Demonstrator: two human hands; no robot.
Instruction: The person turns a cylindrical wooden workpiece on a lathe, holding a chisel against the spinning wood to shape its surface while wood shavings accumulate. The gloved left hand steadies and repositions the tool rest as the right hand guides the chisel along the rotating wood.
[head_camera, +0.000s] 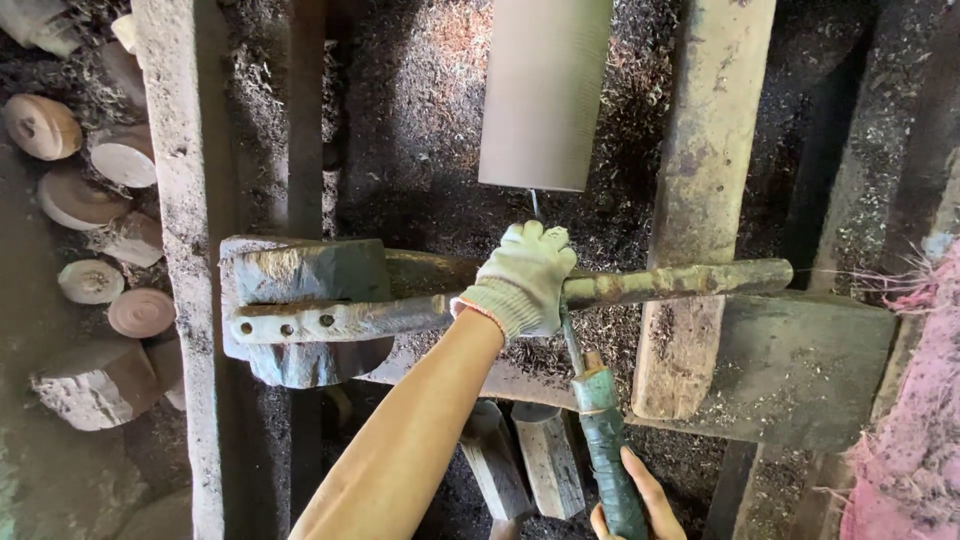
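Left hand (522, 280) gloved, pressing chisel shaft (570, 335) onto rest bar (680, 281) | right hand (640, 505) bare, wrapped round green handle (605, 455) | tool likely stiff, heavy; taped grip unlikely slippery | wood cylinder (545, 90) beyond left hand

Woodturning workshop: floor thick with dark wood shavings (440, 110), rough-cut round wooden blanks (75, 200) heaped at left, spinning pale cylinder (545, 90) mounted between heavy timber beams (705, 150), worn iron tool rest (640, 285).

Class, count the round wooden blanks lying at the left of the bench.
6 show clearly, stacked down the left edge: top, next, lowest. More may be hidden in shadow or beyond the frame.
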